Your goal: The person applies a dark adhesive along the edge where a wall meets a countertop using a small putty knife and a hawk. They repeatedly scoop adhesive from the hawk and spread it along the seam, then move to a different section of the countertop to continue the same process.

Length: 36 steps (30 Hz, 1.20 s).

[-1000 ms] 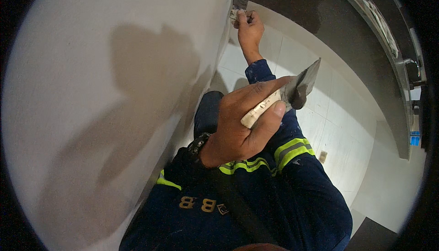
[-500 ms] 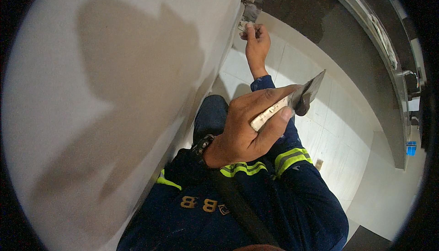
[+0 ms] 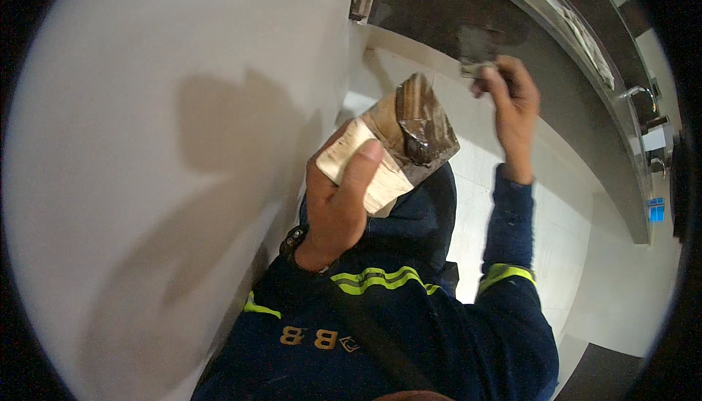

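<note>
Cream plates cover the handle of the wide scraper [image 3: 391, 154], which is held in the left grip [image 3: 335, 211]: thumb pressed along the handle's upper face, fingers curled behind, clamped on it. Its broad blade points away from the left grip, up and to the right, streaked with brown, and a glossy dark lump of paste [image 3: 415, 141] sits on the blade beyond the thumb. A dark wristband [image 3: 294, 241] circles the wrist just behind this grip.

Farther out and to the right, the right grip [image 3: 518, 97] is closed, thumb against fingers, on a small scraper [image 3: 477, 48] whose grey blade juts up from the fingertips; it is blurred, and I cannot tell whether it touches the dark panel [image 3: 424, 6] beyond. Left of the left grip runs a pale wall [image 3: 146, 50] bearing a shadow [image 3: 219, 123]. Pale floor tiles [image 3: 472, 244] show below the right grip, beside its sleeve [image 3: 510, 214]. Well to the right of the right grip is a chrome tap [image 3: 643, 92], with a small blue object [image 3: 656, 209] lower down.
</note>
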Each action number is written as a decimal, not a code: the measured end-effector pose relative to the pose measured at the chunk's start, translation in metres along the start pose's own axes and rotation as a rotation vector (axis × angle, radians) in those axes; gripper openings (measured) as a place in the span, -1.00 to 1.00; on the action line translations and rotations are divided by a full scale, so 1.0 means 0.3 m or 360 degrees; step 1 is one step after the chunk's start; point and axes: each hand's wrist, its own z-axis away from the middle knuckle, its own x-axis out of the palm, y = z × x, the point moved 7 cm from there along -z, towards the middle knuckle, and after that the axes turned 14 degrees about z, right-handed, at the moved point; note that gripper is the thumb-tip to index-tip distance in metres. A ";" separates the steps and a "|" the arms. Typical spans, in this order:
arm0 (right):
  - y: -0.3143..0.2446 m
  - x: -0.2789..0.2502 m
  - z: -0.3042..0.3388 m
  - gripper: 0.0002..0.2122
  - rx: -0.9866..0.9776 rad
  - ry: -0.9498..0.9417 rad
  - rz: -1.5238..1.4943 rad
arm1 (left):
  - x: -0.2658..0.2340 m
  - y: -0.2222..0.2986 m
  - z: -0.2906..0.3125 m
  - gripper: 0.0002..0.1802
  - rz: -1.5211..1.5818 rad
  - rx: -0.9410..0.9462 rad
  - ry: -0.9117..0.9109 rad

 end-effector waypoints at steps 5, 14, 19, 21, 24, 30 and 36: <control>-0.133 -0.188 0.017 -0.82 -0.0048 -0.0313 0.0133 | 0.014 -0.074 -0.015 -0.78 0.0162 -0.0246 0.0196; -0.391 -0.186 0.022 -0.82 -0.0835 -0.0551 0.0978 | 0.042 -0.116 -0.031 -0.75 0.0173 -0.0132 0.0044; -0.433 -0.147 0.048 -0.84 -0.0846 -0.0638 0.1061 | 0.066 -0.089 -0.025 -0.75 -0.0008 -0.0038 -0.0110; -0.427 -0.141 0.049 -0.84 -0.0857 -0.0628 0.1080 | 0.074 -0.083 -0.018 -0.76 -0.0008 -0.0084 -0.0119; -0.404 -0.135 0.047 -0.83 -0.0874 -0.0582 0.1066 | 0.099 -0.071 -0.011 -0.77 -0.0027 -0.0090 -0.0115; -0.377 -0.096 0.068 -0.81 -0.0960 -0.0289 0.1110 | 0.087 -0.025 -0.010 -0.77 -0.0474 0.0121 -0.0249; -0.254 -0.063 0.100 -0.84 -0.0752 0.0243 0.0801 | 0.100 0.016 -0.012 -0.76 -0.0652 0.0204 -0.0424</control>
